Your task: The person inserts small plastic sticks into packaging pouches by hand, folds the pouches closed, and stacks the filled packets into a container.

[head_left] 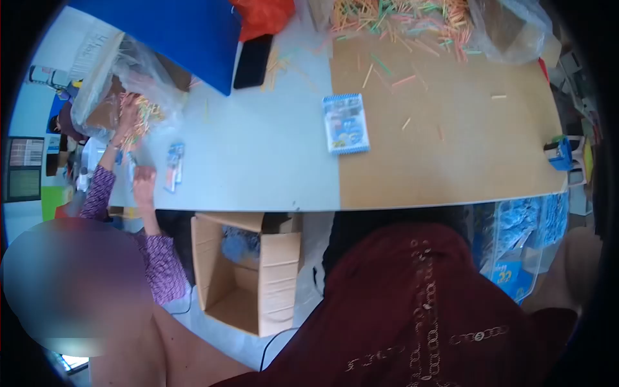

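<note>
Neither of my hands shows. A bare stretch of my left arm [193, 348] runs along the lower left, partly behind a blurred patch. My right arm [572, 267] shows at the far right edge, beside a clear plastic bin [534, 274] of blue packets [516, 222]; where its hand is, I cannot see. In front of me on the table [271, 155] lies a blue-and-white printed packet [346, 124], with nothing touching it.
At the left, a co-worker's hand [129, 116] reaches into a plastic-lined box of colored sticks [151, 113]; the other hand [144, 184] is near small packets [174, 168]. A phone [253, 62], blue bin [174, 32] and stick pile [400, 19] lie farther back. A cardboard box [278, 277] stands below.
</note>
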Demonstrator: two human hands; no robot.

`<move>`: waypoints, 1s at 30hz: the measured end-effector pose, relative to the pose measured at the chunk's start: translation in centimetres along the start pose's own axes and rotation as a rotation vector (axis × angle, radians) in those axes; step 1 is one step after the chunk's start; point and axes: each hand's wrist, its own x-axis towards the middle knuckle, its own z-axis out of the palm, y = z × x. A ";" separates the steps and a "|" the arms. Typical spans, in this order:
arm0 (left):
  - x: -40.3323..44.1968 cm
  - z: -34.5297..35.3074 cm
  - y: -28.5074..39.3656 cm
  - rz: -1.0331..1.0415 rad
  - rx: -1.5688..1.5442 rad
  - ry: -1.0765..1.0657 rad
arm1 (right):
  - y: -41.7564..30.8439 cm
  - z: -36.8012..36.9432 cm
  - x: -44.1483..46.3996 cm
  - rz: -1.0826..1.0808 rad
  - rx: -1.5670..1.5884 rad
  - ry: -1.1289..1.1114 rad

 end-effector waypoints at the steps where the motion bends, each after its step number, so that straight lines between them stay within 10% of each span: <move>1: -0.2 0.3 -0.6 0.001 0.008 0.020 | 0.4 -0.3 0.2 -0.004 -0.015 -0.009; 12: 0.5 1.0 -1.6 -0.140 0.107 0.267 | 6.2 -7.5 0.9 0.230 -0.266 0.325; 17: -6.6 14.2 -4.6 -1.190 0.033 -0.150 | 23.3 -5.1 -3.7 1.019 -0.446 -0.031; 19: -11.0 19.3 -6.4 -1.236 0.261 -0.398 | 31.3 -5.0 -7.1 1.171 -0.565 -0.347; 27: -10.0 22.9 -8.0 -1.117 0.593 -0.442 | 53.1 -3.6 -6.5 0.790 -1.309 -0.428; 30: -10.5 22.3 -8.4 -1.371 0.363 -0.363 | 57.9 -4.3 -8.8 0.501 -1.100 -0.373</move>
